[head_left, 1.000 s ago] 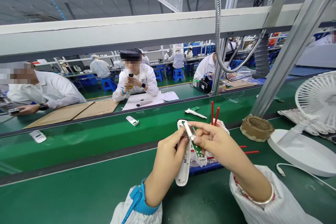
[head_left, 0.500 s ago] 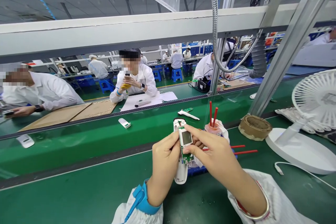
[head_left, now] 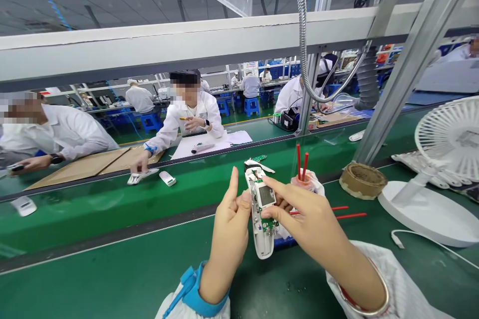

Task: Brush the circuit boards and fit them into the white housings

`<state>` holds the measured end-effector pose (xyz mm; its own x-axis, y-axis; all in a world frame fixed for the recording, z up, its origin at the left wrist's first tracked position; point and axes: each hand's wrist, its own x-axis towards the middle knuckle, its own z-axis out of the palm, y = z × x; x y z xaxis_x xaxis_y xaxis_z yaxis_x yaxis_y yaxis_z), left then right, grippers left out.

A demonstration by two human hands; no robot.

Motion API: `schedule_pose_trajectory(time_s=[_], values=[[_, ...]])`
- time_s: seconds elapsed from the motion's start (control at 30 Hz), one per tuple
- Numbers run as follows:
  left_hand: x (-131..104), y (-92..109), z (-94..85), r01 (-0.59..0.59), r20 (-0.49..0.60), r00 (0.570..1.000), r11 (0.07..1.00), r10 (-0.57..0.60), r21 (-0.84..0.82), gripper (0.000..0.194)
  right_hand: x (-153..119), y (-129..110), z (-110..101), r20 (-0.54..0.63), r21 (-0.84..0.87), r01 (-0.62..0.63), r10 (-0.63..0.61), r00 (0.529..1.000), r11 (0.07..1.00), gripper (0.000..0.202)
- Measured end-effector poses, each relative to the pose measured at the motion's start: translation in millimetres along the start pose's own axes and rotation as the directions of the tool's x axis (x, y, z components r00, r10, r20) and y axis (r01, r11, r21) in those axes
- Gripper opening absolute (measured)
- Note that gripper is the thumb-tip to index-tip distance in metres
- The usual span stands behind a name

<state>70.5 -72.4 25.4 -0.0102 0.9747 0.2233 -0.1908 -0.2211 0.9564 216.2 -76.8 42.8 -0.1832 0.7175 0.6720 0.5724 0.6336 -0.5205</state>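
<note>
A long white plastic housing [head_left: 264, 248] lies tilted between my hands, its open inner side facing up. On it sits a green circuit board [head_left: 268, 224] with a small grey display screen [head_left: 267, 195]. My right hand [head_left: 299, 209] pinches the circuit board at the display, index finger on the upper edge and thumb lower down. Along the housing's left edge, my left hand [head_left: 232, 224] holds on with its thumb, index finger raised straight up. Its other fingers are partly hidden. Just under the housing, part of a blue tray [head_left: 285, 242] shows.
Red sticks [head_left: 305, 165] stand in a pot behind my right hand. A brown tape roll [head_left: 362, 182] and white fan [head_left: 430, 199] are to the right. White shells [head_left: 167, 178] lie on the green belt [head_left: 123, 209], where a co-worker's hand [head_left: 140, 163] touches a white part.
My left index finger has lifted off the board and points up. The co-worker opposite has lowered a hand with a white part to the belt. Shells on the belt have shifted left.
</note>
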Motion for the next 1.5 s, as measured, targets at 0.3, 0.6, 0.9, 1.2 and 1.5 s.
schedule_pose_trajectory(time_s=[0.3,0.6,0.9,1.2,1.5], values=[[6,16,-1.4,0.214,0.134,0.973,0.955,-0.189,-0.206,0.059,-1,3,4,-0.052,-0.054,0.193,-0.196,0.979,0.980,0.036],[1,15,-2.6,0.139,0.116,0.986,0.972,-0.118,-0.191,0.055,-3,6,1,-0.047,-0.068,0.401,-0.404,0.913,0.914,0.048],[-5,15,-14.2,-0.312,0.204,0.945,0.888,0.254,0.337,0.027,-3,0,-3,-0.040,-0.143,0.490,-0.499,0.866,0.860,0.048],[-14,16,-3.8,-0.282,0.085,0.957,0.809,0.279,0.516,0.031,-8,-2,5,0.008,-0.226,0.443,-0.453,0.891,0.867,0.054],[-9,13,-1.5,-0.177,0.082,0.984,0.902,0.157,0.394,0.032,-6,1,5,0.060,-0.204,0.369,-0.364,0.929,0.907,0.048]])
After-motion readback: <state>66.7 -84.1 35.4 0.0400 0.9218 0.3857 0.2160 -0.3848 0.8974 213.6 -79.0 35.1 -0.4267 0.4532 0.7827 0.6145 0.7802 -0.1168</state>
